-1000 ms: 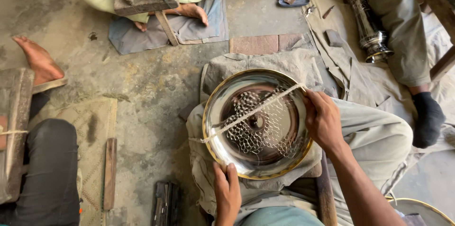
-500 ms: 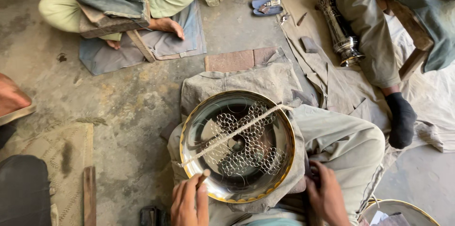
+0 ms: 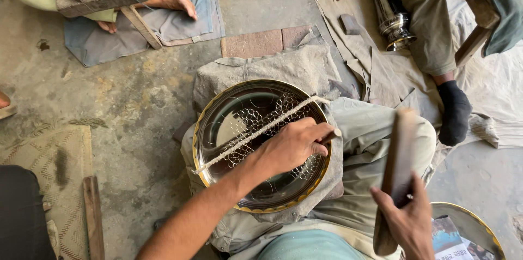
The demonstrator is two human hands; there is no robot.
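A bare, stained concrete floor (image 3: 136, 91) spreads under even daylight. A woven mat (image 3: 49, 162) lies at the left edge, with a wooden strip (image 3: 93, 216) just beside it. A blue-grey cloth (image 3: 180, 23) is spread at the top, near two reddish bricks (image 3: 267, 42) set flat. Pale, dusty sheeting (image 3: 490, 107) covers the ground on the right. A polished metal vessel (image 3: 393, 17) lies there.
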